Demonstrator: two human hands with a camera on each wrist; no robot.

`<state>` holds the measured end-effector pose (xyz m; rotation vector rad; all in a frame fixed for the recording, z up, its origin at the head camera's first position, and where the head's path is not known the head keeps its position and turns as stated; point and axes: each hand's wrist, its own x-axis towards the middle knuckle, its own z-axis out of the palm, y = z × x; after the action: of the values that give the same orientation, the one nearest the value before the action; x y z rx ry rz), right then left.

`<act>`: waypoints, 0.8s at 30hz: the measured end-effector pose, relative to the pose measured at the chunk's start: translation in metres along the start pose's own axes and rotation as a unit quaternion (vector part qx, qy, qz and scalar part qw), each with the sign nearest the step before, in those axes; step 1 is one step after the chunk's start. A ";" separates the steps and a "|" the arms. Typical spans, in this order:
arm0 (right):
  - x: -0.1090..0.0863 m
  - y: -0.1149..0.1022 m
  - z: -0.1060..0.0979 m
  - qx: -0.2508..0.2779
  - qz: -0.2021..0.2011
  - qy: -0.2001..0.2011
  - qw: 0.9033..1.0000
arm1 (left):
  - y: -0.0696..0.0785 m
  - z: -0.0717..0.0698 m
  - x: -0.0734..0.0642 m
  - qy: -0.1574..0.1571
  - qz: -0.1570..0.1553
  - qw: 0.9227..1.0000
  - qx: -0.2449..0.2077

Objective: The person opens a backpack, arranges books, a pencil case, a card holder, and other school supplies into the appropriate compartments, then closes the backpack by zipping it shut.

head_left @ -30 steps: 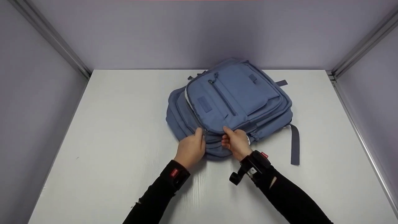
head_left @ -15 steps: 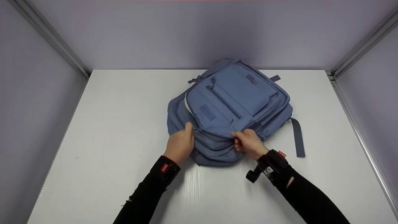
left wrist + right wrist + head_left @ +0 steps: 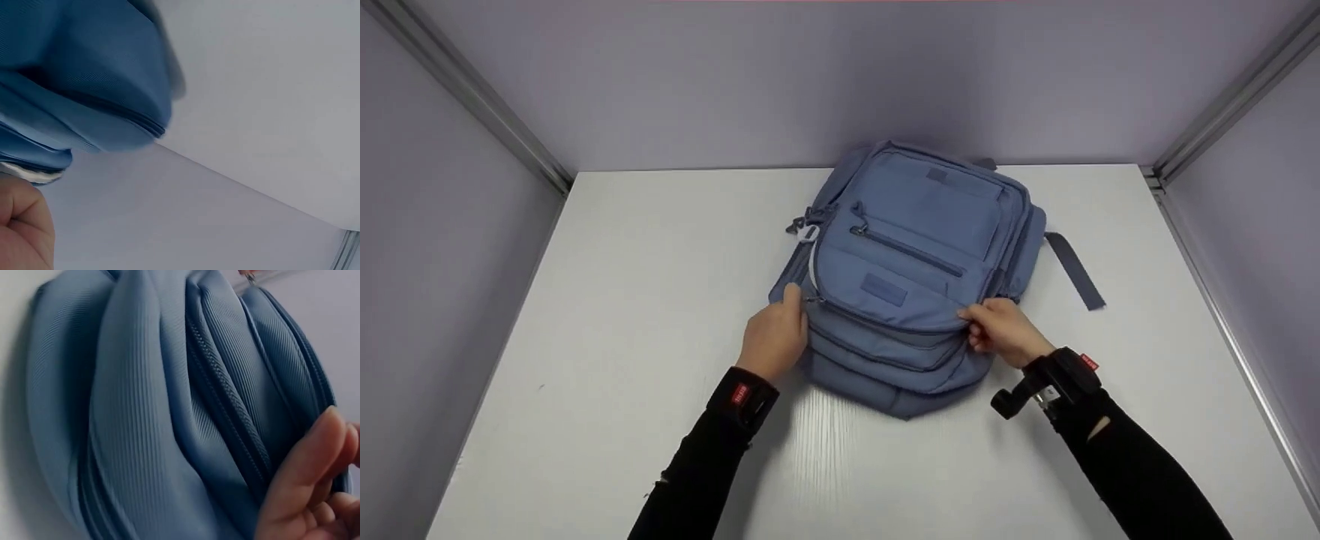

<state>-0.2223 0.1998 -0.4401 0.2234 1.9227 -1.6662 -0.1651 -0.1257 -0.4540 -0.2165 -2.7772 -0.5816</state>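
Observation:
A blue backpack (image 3: 945, 217) lies front side up on a white table (image 3: 660, 315), its rounded, zipped end facing me. My left hand (image 3: 772, 337) pinches a metal zipper pull (image 3: 251, 278) at the left side of the front pocket, thumb on top. At the right end of that curved zipper edge, the thumb and fingers of my right hand (image 3: 1009, 330) pinch the fabric. Between both hands the zipper edge (image 3: 885, 322) stretches in a curve. A pale strip (image 3: 31, 173) shows along the pocket edge beside my left hand in the left wrist view.
A loose dark strap (image 3: 1076, 271) sticks out to the right of the backpack. Near its left side hang a white ring-shaped tag (image 3: 808, 233) and dark zipper pulls (image 3: 796, 223). Grey panels wall the table at the back (image 3: 697, 90) and both sides.
The backpack has turned counterclockwise, so it now lies straighter toward me. My hands have moved apart, left hand leftward and right hand rightward, and the right fingers have taken hold of the pocket edge.

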 end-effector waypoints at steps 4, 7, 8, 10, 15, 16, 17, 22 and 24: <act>0.007 -0.006 -0.017 0.018 -0.002 0.023 1.000 | -0.002 -0.001 0.000 -0.004 0.001 1.000 -0.001; 0.014 -0.012 -0.026 0.034 -0.005 0.042 0.999 | 0.000 0.000 0.000 -0.004 0.004 1.000 -0.004; 0.016 -0.014 -0.028 0.043 -0.004 0.049 0.998 | 0.001 0.001 0.000 -0.006 0.003 1.000 -0.004; 0.020 -0.016 -0.029 0.073 0.001 0.064 0.995 | 0.004 0.002 -0.001 -0.008 0.002 1.000 -0.005; 0.012 -0.015 -0.020 0.182 0.023 0.089 0.979 | 0.012 0.002 -0.005 -0.028 -0.003 0.999 -0.019; 0.007 -0.014 -0.017 0.210 0.029 0.086 0.973 | 0.013 0.002 -0.006 -0.031 -0.003 0.999 -0.023; 0.001 -0.014 -0.013 0.240 0.035 0.083 0.967 | 0.013 0.002 -0.007 -0.031 -0.002 0.999 -0.025; -0.029 -0.008 0.015 0.355 0.066 0.076 0.930 | 0.015 0.005 -0.010 -0.028 0.001 0.999 -0.031; -0.041 -0.006 0.034 0.361 0.072 0.071 0.927 | 0.016 0.006 -0.010 -0.029 0.001 0.999 -0.034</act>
<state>-0.1813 0.1765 -0.4159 0.7641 1.2565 -2.2330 -0.1538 -0.1099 -0.4564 -0.2538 -2.8149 -0.6800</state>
